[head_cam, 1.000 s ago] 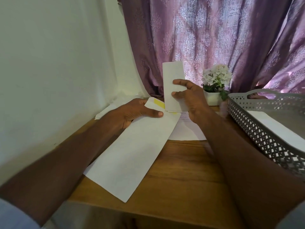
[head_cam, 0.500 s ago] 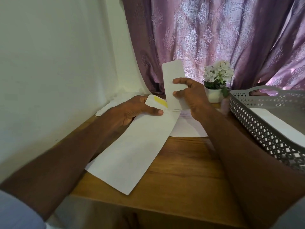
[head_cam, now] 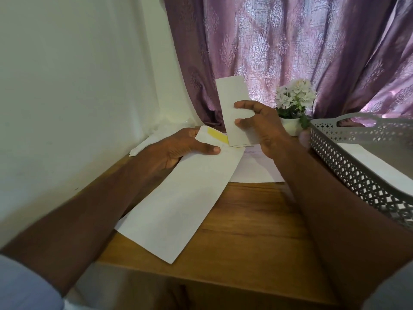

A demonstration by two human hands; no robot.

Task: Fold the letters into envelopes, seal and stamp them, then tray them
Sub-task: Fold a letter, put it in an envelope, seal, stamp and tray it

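The left hand (head_cam: pixel 178 151) pinned the long envelope (head_cam: pixel 178 198) at its open mouth, its near corner hanging over the desk (head_cam: pixel 245 231) edge. The right hand (head_cam: pixel 266 128) pinched the folded letter (head_cam: pixel 232 101) upright just above that mouth. A grey tray (head_cam: pixel 357 175) crowded the right side, a potted flower (head_cam: pixel 292 101) stood behind, and the wall (head_cam: pixel 67 86) hemmed in the left.

Single head cam, wide-angle, looking forward and down over the forearms at the counter (head_cam: pixel 257 231), close in. Faces the corner: wall (head_cam: pixel 78 86) left, curtain (head_cam: pixel 290 52) ahead. No second view.
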